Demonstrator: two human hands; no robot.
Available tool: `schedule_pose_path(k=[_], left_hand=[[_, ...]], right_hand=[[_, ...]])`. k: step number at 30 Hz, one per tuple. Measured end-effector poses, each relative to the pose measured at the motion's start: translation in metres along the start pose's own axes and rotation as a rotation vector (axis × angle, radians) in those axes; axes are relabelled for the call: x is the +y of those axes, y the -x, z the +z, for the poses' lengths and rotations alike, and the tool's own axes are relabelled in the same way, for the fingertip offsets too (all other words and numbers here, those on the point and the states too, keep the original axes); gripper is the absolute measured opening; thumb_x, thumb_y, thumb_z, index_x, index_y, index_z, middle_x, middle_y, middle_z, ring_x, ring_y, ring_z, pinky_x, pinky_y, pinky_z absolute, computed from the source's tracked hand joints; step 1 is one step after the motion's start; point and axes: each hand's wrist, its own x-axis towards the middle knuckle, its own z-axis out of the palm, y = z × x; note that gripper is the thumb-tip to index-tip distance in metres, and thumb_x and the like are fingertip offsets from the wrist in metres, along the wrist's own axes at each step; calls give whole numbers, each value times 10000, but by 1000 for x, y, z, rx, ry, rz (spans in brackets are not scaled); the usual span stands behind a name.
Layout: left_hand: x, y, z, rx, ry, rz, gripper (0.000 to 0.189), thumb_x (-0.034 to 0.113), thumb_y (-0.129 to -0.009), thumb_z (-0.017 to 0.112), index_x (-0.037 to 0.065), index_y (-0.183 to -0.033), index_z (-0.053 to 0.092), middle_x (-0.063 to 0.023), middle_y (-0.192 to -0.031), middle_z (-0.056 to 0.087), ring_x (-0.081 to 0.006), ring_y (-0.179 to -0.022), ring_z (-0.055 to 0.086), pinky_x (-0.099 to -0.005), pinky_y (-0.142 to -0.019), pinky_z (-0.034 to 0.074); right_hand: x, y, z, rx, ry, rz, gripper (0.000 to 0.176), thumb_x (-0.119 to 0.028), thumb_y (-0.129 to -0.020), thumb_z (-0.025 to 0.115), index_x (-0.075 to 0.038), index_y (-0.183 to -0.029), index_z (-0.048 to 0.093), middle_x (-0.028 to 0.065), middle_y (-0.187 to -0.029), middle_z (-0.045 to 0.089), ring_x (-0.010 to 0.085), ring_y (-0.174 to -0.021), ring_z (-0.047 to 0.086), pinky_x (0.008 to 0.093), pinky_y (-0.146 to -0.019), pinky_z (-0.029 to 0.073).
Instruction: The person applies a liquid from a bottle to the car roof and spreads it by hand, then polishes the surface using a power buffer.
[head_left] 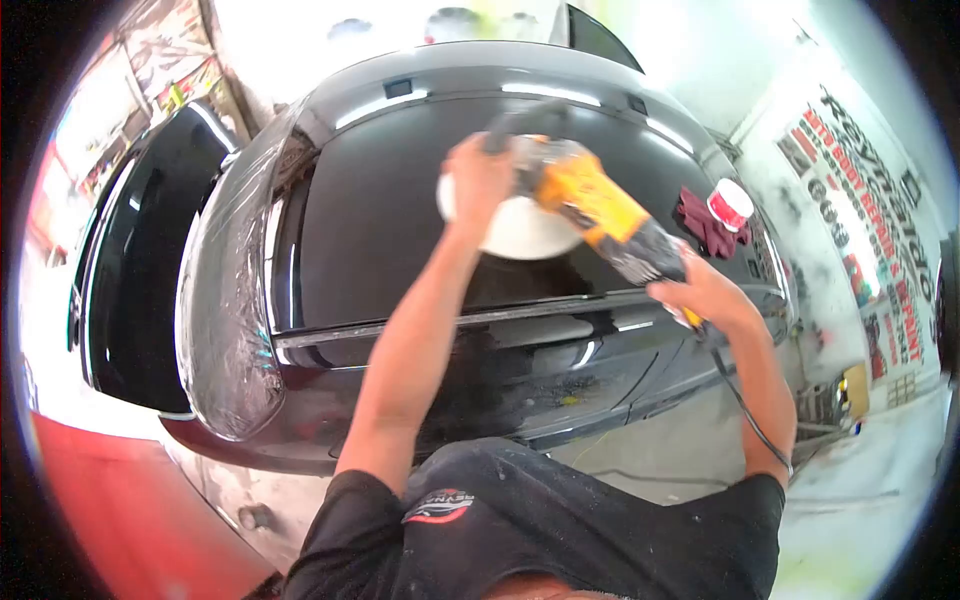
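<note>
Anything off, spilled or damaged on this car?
Maybe: a small yellowish patch and dull smears stand out on the near side's glossy black; residue, damage or reflection, can't tell. The red-and-white tub is by a bunched maroon cloth near the far-right edge, an odd perch. The polisher shows no obvious fault.

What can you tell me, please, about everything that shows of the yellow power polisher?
The polisher has a yellow and black body, apparently plastic, a greyish head blurred at the front, and a wide, round, off-white pad that appears to rest on the glossy black car. It slants from the pad down toward the rear. The left hand holds it by the head, the right hand by the rear end, where a dark cord trails off. Whether it is spinning, I cannot tell.
</note>
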Motion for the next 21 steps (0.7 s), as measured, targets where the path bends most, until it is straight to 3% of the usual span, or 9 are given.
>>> schedule_pose_path(k=[2,4,5,8,13,16,21], left_hand=[[9,0,47,7,81,100,249,252,-899,723,21,-986,752,-147,-831,752,-190,-724,713,-368,-719,568],[29,2,74,-46,115,61,227,211,-891,708,14,-998,744,-212,-872,740,-339,-831,742,-398,-771,571],[39,3,86,-98,189,-52,226,207,-896,701,8,-996,741,-230,-887,730,-386,-890,725,-417,-799,562],[44,-17,114,-221,210,-87,245,223,-903,700,5,-1010,735,-233,-884,727,-375,-892,727,-426,-801,553],[36,-64,149,-311,268,-136,250,216,-902,697,-1,-1020,732,-231,-881,727,-392,-892,717,-438,-803,551],[6,-110,178,-202,294,-46,250,220,-895,701,-5,-998,735,-236,-881,724,-406,-892,709,-444,-809,551],[-53,-208,211,-86,258,53,264,244,-868,721,-5,-954,744,-254,-891,711,-428,-902,693,-457,-810,555]], right_hand=[[-4,21,-24,26,-29,106,676,-172,-877,745,-52,-1430,375,11,-846,565,76,-624,528,268,-540,479],[5,31,-43,93,-51,167,650,-168,-893,737,-76,-1426,376,2,-815,560,82,-598,534,270,-485,469],[9,32,-52,146,-71,207,652,-181,-896,743,-86,-1424,373,-1,-802,559,91,-589,540,275,-463,467],[20,26,-76,235,-82,317,684,-219,-892,771,-91,-1426,363,-3,-791,561,95,-590,548,268,-469,481],[28,-24,-111,255,-71,326,685,-289,-873,810,-96,-1393,407,-3,-792,581,93,-610,567,267,-489,498],[21,-77,-133,259,-20,358,629,-310,-867,816,-86,-1335,460,-5,-791,588,86,-617,570,264,-509,505],[14,-187,-165,249,4,353,640,-283,-879,802,-87,-1362,431,-9,-813,591,86,-622,576,258,-478,492]])
